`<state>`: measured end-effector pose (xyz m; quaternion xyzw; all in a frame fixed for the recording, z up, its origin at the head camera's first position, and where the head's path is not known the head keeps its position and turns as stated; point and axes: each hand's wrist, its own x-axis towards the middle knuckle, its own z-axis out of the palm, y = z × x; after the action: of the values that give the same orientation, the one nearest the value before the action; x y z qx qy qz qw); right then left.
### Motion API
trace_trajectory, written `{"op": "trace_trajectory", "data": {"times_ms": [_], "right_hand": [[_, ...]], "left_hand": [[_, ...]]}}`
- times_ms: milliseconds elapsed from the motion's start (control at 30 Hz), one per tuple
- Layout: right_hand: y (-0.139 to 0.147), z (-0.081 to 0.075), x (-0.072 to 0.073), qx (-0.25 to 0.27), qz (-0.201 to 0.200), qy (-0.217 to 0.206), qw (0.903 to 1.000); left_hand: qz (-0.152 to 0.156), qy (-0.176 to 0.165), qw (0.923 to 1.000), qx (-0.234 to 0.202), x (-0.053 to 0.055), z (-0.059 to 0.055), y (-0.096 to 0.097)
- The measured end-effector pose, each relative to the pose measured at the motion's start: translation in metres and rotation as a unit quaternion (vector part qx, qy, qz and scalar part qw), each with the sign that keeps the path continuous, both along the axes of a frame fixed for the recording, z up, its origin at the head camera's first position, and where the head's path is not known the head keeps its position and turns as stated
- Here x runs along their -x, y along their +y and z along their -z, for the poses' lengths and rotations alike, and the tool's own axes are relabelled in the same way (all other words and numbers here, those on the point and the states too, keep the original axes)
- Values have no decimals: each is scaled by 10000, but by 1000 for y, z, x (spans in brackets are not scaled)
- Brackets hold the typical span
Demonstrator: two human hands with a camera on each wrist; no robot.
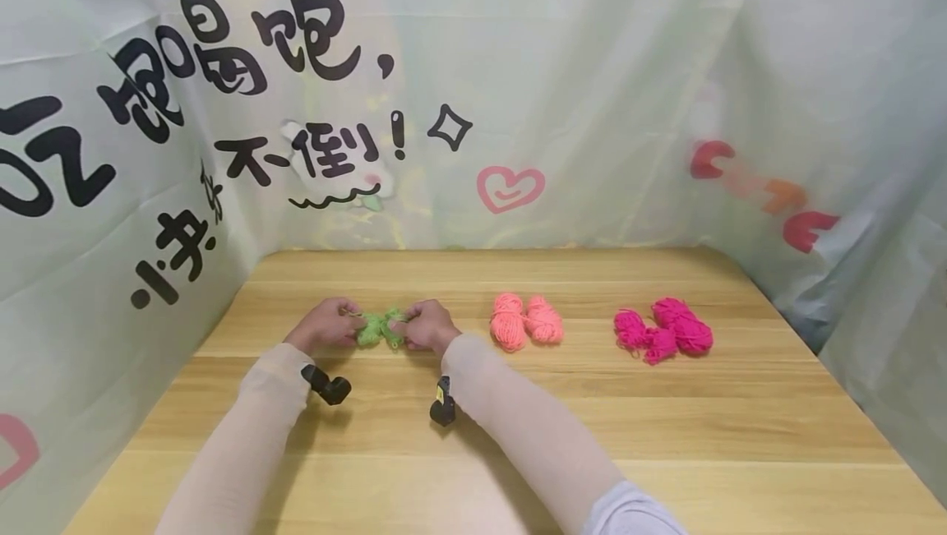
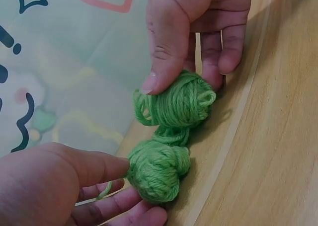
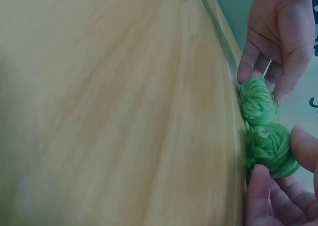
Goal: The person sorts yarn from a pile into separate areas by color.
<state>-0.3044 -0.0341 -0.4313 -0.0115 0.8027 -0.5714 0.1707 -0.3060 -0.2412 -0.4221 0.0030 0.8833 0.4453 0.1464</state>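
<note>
Two small bundles of green yarn lie end to end at the left of the table, joined by a few strands. My left hand [image 1: 330, 326] pinches the left green bundle [image 2: 156, 172] between thumb and fingers; a loose strand runs by those fingers. On the other side my right hand [image 1: 431, 326] holds the right green bundle [image 2: 180, 103], thumb on one side and fingers on the other. In the right wrist view this right bundle [image 3: 272, 149] sits nearer, touching the left bundle [image 3: 258, 102]. Both are at the table surface.
Two coral-pink yarn bundles [image 1: 508, 322] lie to the right of my hands on the wooden table [image 1: 518, 420]. Farther right are magenta yarn bundles [image 1: 684, 326], one large and two smaller. A printed cloth [image 1: 592, 108] hangs behind and at both sides.
</note>
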Motion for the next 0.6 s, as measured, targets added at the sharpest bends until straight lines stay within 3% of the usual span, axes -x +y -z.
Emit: {"op": "trace_trajectory", "data": {"times_ms": [133,367,600], "right_hand": [[0,-2,0,85,38,-43,9999],[12,-8,1,242,-397,-263,9986],[28,-21,7,500,-761,-498,9946]], "left_hand": [[-19,27,9999,-116,0,-1,1],[-95,46,9993,-347,-1,0,2],[-137,166,9997,-150,-3,-4,1]]}}
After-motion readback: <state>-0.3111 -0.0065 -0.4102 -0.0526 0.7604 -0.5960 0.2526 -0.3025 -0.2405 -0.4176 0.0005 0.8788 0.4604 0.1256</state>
